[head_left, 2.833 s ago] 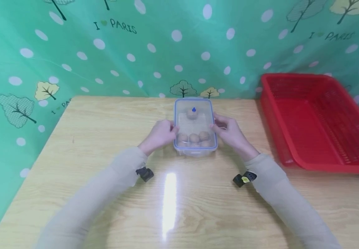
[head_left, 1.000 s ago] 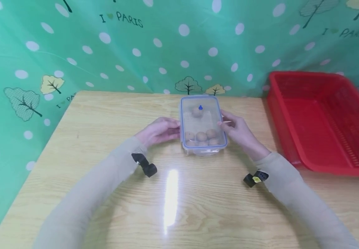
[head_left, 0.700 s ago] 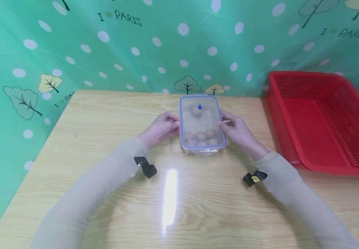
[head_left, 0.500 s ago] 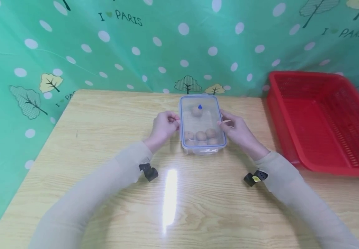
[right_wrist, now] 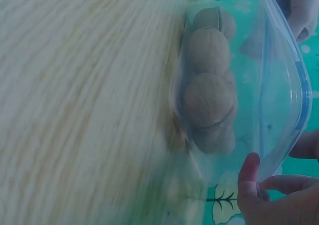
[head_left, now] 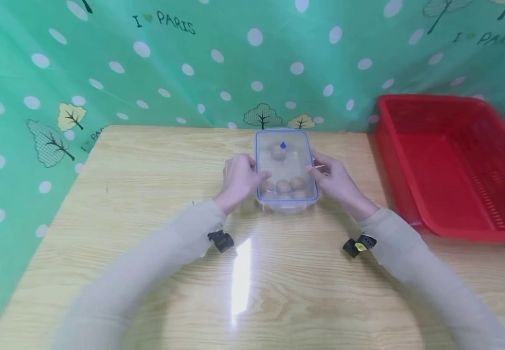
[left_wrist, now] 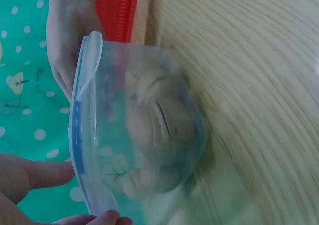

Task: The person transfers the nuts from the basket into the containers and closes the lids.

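Note:
A clear lidded food container (head_left: 288, 165) with a blue seal line stands upright near the table's far edge. Inside lie several round tan nuts (right_wrist: 209, 100) with seams, like walnuts, most along the near end and one toward the far end. My left hand (head_left: 240, 176) grips the container's left edge, thumb over the lid (left_wrist: 82, 130), fingers at the side flap. At the opposite edge my right hand (head_left: 337, 184) pinches the rim, thumb on top and fingers along the side. In the head view, the lid and rim partly hide the fingertips of both hands.
To the right stands a large red plastic basket (head_left: 399, 175) with slotted walls. A green printed cloth (head_left: 182, 73) hangs behind the wooden table (head_left: 296, 287). A bright light reflection (head_left: 241, 279) lies on the tabletop in front of the container.
My left hand has moved right, from touching beside the container's left edge to laying its thumb over the lid. The right hand keeps its place at the right edge. The head view shifts slightly.

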Demonstrator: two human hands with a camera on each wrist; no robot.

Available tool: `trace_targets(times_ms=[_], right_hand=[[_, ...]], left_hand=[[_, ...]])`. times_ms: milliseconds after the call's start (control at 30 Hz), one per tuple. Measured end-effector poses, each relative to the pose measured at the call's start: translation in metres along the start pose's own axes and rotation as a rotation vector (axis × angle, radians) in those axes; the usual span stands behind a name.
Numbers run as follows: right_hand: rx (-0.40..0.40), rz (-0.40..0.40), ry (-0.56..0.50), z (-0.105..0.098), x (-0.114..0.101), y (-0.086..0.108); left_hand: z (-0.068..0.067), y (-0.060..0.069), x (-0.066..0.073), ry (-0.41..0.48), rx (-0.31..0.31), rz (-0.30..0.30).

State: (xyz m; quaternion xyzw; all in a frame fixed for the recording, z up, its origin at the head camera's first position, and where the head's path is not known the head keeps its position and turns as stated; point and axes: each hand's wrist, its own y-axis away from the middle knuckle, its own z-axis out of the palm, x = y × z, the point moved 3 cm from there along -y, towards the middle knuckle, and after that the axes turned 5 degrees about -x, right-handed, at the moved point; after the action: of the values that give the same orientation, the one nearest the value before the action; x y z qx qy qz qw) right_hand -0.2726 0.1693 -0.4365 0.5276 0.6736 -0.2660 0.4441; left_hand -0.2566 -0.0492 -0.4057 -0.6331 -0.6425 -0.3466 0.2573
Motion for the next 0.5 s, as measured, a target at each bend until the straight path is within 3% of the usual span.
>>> trace_targets(times_ms=[200, 333, 500], right_hand=[[0.021, -0.028, 0.035, -0.005, -0.001, 0.000], [0.026, -0.044, 0.058, -0.005, -0.001, 0.001], [0.033, -0.064, 0.088, -0.003, 0.000, 0.000]], left_hand=[[0.004, -0.009, -0.001, 0.028, 0.016, -0.026], [0.002, -0.014, -0.007, 0.103, -0.030, -0.043], [-0.004, -0.024, -0.017, 0.162, -0.139, -0.074]])
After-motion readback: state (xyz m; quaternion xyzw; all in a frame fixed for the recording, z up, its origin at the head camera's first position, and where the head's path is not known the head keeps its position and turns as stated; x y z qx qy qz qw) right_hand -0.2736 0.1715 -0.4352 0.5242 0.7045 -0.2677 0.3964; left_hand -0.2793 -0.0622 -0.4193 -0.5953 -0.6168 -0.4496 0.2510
